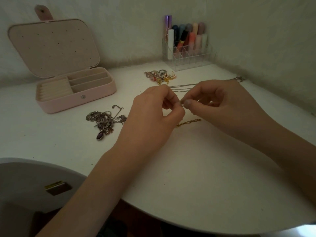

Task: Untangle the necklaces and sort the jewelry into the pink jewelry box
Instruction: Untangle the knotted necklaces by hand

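Note:
My left hand (153, 110) and my right hand (220, 106) meet above the middle of the white table, each pinching the same thin silver necklace chain (184, 87) at its end. That chain trails away to the right toward a small pendant (239, 79). A tangled heap of silver necklaces (106, 119) with a purple stone lies to the left of my left hand. Under my hands a gold chain (189, 122) lies on the table. The pink jewelry box (75, 93) stands open at the far left, its compartments bare.
A pile of rings and earrings (160, 76) lies behind my hands. A clear organizer (188, 55) with lipsticks stands at the back against the wall. The round white table (188, 177) ends near me; a white chair or bin (34, 178) sits at lower left.

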### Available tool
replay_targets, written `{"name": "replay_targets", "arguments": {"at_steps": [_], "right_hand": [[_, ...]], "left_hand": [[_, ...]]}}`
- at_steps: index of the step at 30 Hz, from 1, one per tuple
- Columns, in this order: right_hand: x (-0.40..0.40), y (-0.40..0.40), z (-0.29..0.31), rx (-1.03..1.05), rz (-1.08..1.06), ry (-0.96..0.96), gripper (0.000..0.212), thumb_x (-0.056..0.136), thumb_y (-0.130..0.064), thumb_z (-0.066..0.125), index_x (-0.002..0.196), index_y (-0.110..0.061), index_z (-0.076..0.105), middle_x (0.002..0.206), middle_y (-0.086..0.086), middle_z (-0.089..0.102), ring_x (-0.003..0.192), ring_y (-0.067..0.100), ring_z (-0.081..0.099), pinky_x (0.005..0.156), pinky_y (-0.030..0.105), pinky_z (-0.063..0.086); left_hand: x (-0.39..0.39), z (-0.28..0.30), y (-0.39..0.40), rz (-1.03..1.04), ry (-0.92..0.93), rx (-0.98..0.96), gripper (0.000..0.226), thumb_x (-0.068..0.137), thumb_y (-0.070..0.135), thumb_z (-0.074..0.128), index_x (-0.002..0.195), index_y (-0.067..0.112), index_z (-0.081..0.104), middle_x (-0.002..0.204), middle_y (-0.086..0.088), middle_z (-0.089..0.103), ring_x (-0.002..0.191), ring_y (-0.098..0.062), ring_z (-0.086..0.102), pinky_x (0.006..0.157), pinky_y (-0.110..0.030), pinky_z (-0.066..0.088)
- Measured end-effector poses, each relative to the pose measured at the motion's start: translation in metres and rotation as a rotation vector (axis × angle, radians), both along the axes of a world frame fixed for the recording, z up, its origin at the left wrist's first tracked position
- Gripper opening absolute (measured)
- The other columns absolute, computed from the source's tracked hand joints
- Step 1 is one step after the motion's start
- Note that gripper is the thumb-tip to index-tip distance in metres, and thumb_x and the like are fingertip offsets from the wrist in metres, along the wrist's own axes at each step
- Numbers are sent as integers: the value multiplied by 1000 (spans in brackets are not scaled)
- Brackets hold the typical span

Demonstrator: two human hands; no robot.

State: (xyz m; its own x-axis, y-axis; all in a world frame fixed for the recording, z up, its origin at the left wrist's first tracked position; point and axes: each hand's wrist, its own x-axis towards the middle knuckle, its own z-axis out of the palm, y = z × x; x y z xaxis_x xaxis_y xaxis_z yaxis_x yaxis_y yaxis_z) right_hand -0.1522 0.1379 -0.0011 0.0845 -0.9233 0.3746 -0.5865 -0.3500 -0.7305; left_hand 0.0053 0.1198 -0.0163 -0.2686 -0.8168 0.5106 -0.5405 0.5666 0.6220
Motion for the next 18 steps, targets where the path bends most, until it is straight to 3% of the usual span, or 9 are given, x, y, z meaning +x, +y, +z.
{"name": "replay_targets", "arguments": {"at_steps": [7,18], "right_hand": [[1,0,0,10,6,17,6,78,-22,69,73,-25,71,58,-19,61,54,0,54,57,12,44],[1,1,0,38,-7,4,5,74,-24,65,72,-25,69,69,-15,66,56,6,56,61,25,50]], "left_hand": [[0,1,0,7,2,4,5,83,22,61,78,21,61,76,13,58,80,0,54,72,-3,37],[0,2,2,-12,-21,20,4,83,23,61,79,22,61,77,13,59,80,0,54,71,-4,37]]}}
